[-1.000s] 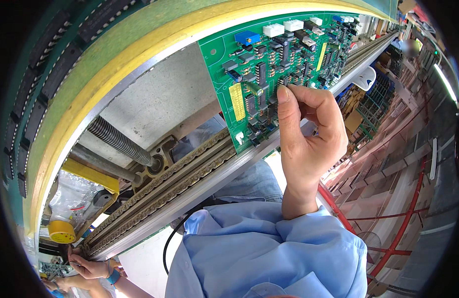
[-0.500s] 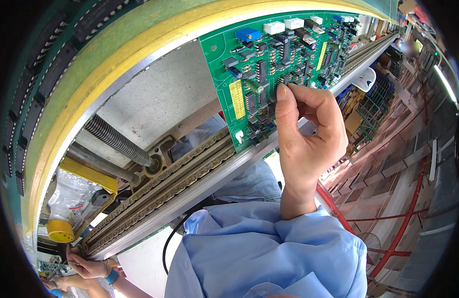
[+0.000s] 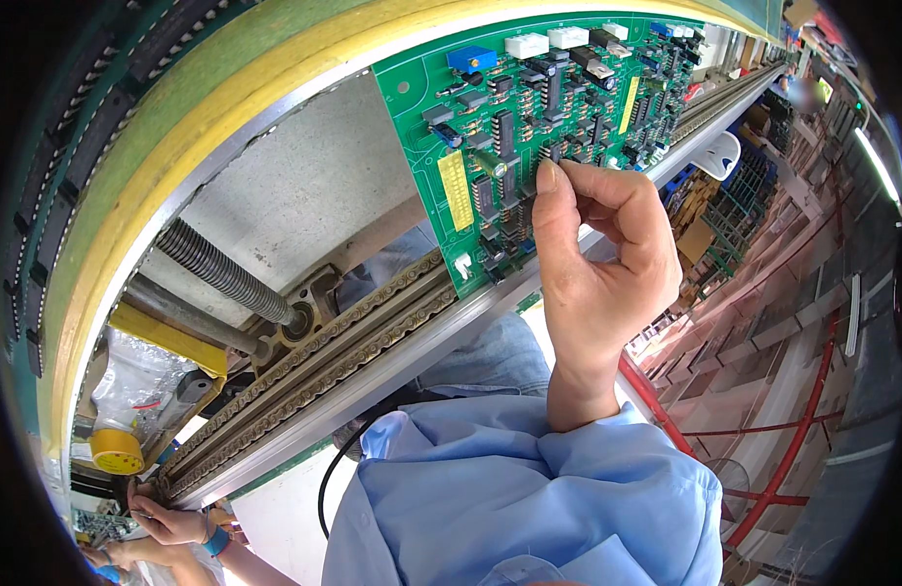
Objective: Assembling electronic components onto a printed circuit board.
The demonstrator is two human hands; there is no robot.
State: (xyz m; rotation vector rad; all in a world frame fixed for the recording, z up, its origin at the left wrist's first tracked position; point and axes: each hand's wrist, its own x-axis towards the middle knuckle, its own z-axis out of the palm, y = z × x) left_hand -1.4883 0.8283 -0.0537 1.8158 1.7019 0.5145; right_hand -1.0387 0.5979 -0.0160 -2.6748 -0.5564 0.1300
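A green circuit board crowded with parts rests on the rail of a conveyor in front of me. My right hand is over the board's middle, thumb and forefinger pinched together. Right at the fingertips is a small dark chip; whether the fingers grip it or only touch it, I cannot make out. Around it are black chips, a yellow strip-shaped part, a blue block and white connectors. My left hand is not in view.
The chain rail runs diagonally across. Along the far side curves a yellow-edged ledge, with dark chip strips beyond. A ribbed screw shaft lies behind the rail. At lower left are a co-worker's hand and a yellow tape roll.
The board has shifted slightly to the left along the rail. My right hand has moved left with it, still pinched at the same spot.
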